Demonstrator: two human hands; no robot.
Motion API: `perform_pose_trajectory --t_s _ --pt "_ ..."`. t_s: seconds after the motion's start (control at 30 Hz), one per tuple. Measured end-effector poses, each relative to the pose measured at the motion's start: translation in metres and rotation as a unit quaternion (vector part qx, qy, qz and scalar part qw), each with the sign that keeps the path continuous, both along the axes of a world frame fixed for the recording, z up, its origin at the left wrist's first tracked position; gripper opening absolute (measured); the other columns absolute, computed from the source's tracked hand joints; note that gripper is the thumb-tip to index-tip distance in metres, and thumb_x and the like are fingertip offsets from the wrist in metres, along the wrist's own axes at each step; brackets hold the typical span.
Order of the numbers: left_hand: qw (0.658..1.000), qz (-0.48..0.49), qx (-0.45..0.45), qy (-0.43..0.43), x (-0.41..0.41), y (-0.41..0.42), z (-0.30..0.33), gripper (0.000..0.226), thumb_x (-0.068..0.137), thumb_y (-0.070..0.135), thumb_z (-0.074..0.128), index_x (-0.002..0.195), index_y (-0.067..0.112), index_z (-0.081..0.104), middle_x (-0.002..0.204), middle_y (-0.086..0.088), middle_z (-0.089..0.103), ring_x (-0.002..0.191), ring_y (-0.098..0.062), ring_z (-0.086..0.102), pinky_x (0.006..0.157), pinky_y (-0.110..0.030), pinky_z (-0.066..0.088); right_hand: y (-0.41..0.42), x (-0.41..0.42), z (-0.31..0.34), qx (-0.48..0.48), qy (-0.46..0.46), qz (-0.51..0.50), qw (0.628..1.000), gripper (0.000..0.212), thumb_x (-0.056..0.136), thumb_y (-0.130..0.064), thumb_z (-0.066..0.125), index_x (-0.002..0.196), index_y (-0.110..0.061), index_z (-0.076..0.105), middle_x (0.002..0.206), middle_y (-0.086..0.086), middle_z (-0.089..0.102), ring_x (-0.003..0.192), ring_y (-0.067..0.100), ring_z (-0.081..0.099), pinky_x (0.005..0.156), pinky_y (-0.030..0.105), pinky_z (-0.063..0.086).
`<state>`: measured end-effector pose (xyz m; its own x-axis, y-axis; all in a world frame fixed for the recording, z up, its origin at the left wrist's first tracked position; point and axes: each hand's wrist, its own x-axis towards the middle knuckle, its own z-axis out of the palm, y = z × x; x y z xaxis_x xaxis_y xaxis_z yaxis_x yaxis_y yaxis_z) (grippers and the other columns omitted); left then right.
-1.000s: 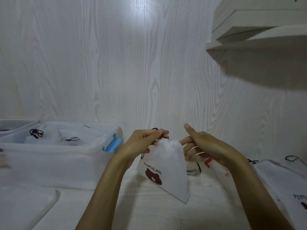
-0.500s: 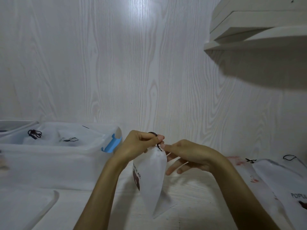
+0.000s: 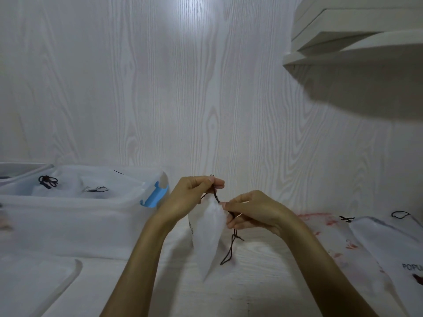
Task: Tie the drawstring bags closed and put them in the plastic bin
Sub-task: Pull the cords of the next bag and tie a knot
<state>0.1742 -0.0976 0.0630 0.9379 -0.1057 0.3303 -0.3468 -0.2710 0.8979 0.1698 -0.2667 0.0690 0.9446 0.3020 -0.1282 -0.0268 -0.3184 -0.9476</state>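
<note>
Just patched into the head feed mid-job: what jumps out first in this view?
Dead centre, the left hand and right hand pinch the dark drawstring at the neck of a white bag that hangs above the table. To the left stands the clear plastic bin with a blue latch, bags already inside. More bags lie flat at far right.

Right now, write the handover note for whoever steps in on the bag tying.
Left hand pinches the black drawstring at the neck of the white bag, held above the table. Right hand grips the same cord just below; its loose end hangs down.
Done: at least two tied bags lie in the plastic bin on the left.
Left: finish this knot, bin the bag, then tie the bags lying flat on the right.
</note>
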Motion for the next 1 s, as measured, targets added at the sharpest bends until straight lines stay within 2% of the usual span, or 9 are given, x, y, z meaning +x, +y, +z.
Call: perform_pose_trajectory --t_s 0.13,0.3,0.47,0.57,0.63,0.7,0.83,0.93,1.0 --pt "0.982 -0.035 -0.180 0.056 -0.002 -0.005 0.008 0.031 0.101 0.018 0.036 0.094 0.012 0.066 0.101 0.001 0.074 0.088 -0.005 0.070 0.060 -0.013 0.051 0.002 0.000 -0.003 -0.096 -0.028 0.003 0.995 0.022 0.091 -0.018 0.060 0.093 0.002 0.071 0.081 0.012 0.071 0.060 0.009 0.065 0.063 0.018 0.056" --pt "0.946 -0.066 -0.298 0.106 -0.009 -0.004 0.020 0.025 0.100 0.019 0.042 0.094 0.011 0.065 0.089 0.001 0.076 0.077 -0.005 0.071 0.053 -0.014 0.054 0.000 -0.003 0.003 -0.088 -0.048 0.021 0.995 0.015 0.091 -0.011 0.057 0.087 -0.008 0.072 0.067 0.001 0.066 0.051 0.002 0.061 0.054 0.013 0.048" --pt "0.835 -0.158 -0.493 0.188 -0.009 0.002 0.021 0.021 0.099 0.011 0.040 0.091 0.008 0.059 0.083 -0.003 0.072 0.067 -0.009 0.070 0.046 -0.013 0.050 -0.006 -0.003 0.007 -0.037 -0.029 0.044 0.998 0.013 0.089 -0.013 0.061 0.091 -0.005 0.072 0.073 0.005 0.070 0.060 0.008 0.065 0.058 0.016 0.053" --pt "0.879 -0.124 -0.424 0.178 -0.002 0.004 0.016 0.020 0.098 0.016 0.042 0.085 0.014 0.057 0.061 0.008 0.056 0.047 -0.001 0.050 0.033 -0.011 0.030 -0.014 -0.005 0.013 0.008 0.000 0.067 0.998 0.013 0.085 -0.018 0.067 0.084 -0.006 0.070 0.067 0.005 0.069 0.056 0.008 0.065 0.055 0.014 0.051" --pt "0.945 -0.065 -0.282 0.150 0.000 0.002 0.013 0.021 0.097 0.020 0.044 0.083 0.017 0.060 0.057 0.011 0.051 0.045 -0.001 0.043 0.032 -0.012 0.025 -0.021 -0.005 0.016 0.027 0.018 0.088 0.996 0.013 0.085 -0.020 0.066 0.086 -0.007 0.070 0.069 0.004 0.069 0.059 0.008 0.065 0.058 0.014 0.053" --pt "0.983 -0.025 -0.133 0.124 -0.001 -0.003 0.010 0.024 0.096 0.024 0.046 0.084 0.020 0.067 0.059 0.013 0.051 0.049 0.000 0.042 0.040 -0.011 0.028 -0.026 -0.006 0.017 0.034 0.032 0.123 0.991 0.015 0.082 -0.021 0.066 0.089 -0.008 0.070 0.073 0.004 0.070 0.061 0.007 0.064 0.061 0.014 0.053" --pt "0.992 -0.024 -0.030 0.121 -0.005 -0.011 0.007 0.027 0.093 0.029 0.054 0.077 0.026 0.075 0.063 0.011 0.055 0.061 -0.003 0.050 0.059 -0.014 0.041 -0.026 -0.005 0.015 0.055 -0.017 0.120 0.991 0.021 0.076 -0.029 0.066 0.091 -0.016 0.075 0.081 -0.002 0.071 0.055 0.002 0.051 0.059 0.013 0.042" --pt "0.987 -0.043 -0.047 0.147 -0.006 -0.013 0.006 0.033 0.092 0.029 0.059 0.063 0.026 0.075 0.064 0.008 0.057 0.062 -0.003 0.051 0.066 -0.018 0.042 -0.022 0.002 0.010 0.065 -0.103 0.026 0.992 0.031 0.067 -0.046 0.068 0.084 -0.022 0.078 0.077 -0.012 0.067 0.059 0.005 0.039 0.066 0.019 0.034" --pt "0.982 -0.063 -0.084 0.158 -0.007 -0.013 0.008 0.031 0.092 0.026 0.058 0.068 0.025 0.077 0.061 0.008 0.054 0.056 -0.001 0.047 0.056 -0.014 0.040 -0.020 0.005 0.007 0.068 -0.145 -0.014 0.987 0.037 0.066 -0.053 0.067 0.087 -0.025 0.078 0.079 -0.015 0.066 0.066 0.006 0.039 0.072 0.022 0.034"
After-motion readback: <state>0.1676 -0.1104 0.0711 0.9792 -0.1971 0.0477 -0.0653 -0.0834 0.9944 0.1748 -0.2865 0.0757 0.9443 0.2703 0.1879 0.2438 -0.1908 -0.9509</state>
